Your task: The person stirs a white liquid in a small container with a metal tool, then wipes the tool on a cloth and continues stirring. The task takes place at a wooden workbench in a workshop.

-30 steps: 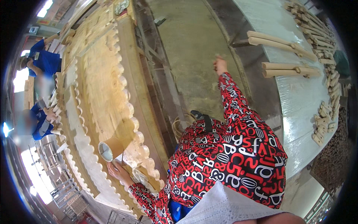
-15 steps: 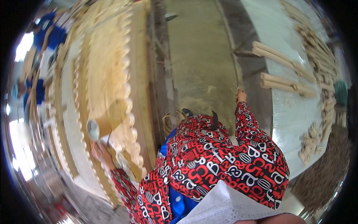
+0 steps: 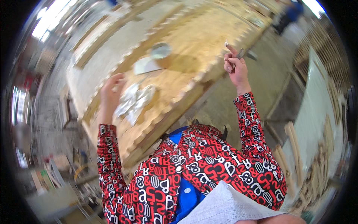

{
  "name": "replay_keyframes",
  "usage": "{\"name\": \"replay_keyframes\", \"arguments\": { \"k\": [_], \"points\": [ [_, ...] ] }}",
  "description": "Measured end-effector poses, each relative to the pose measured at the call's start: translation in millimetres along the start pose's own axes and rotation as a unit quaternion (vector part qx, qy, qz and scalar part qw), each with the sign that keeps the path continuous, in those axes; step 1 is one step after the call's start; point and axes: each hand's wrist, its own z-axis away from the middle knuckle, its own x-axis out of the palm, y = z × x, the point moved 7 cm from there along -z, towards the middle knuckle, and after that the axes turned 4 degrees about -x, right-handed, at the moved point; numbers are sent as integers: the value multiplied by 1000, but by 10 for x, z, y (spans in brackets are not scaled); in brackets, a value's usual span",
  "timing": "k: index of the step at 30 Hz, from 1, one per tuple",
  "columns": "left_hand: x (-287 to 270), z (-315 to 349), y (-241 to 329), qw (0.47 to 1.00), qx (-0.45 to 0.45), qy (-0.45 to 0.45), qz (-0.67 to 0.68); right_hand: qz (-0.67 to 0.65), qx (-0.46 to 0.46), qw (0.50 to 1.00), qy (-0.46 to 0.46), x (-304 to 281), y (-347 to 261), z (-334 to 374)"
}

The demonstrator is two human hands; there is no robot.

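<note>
My right hand [image 3: 237, 71] is raised beyond the near edge of a wooden panel with scalloped edging [image 3: 179, 80]. Its fingers are folded around a small grey flat blade [image 3: 240, 53], while the index finger points out with a dab of white paste [image 3: 226, 44] at its tip. Over the panel's left part is my left hand [image 3: 111, 91], bent at the wrist and blurred, so its grip is unclear. A crumpled white rag [image 3: 136, 100] lies beside it on the panel. Farther off stand an open round can [image 3: 161, 53] and a flat whitish sheet [image 3: 144, 66].
On the right, a table with a pale sheet-like covering [image 3: 311, 130] carries several turned wooden pieces [image 3: 292, 140]. Stacked slatted wood [image 3: 322, 48] stands behind it. A person in blue [image 3: 292, 13] is at the far right. Bare floor [image 3: 257, 82] runs between panel and table.
The view has turned toward the panel. My right hand has risen from low beside the covered table to the panel's edge. My left hand has moved away from the can.
</note>
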Motion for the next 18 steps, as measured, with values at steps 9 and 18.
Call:
{"name": "replay_keyframes", "arguments": {
  "k": [9,18],
  "points": [
    [337,-148,841,959,226,157,-72,25,130,973,-191,1764,659,-178],
    [346,-208,1000,906,334,210,-154,170,126,951,-223,2010,973,-115]
  ]
}}
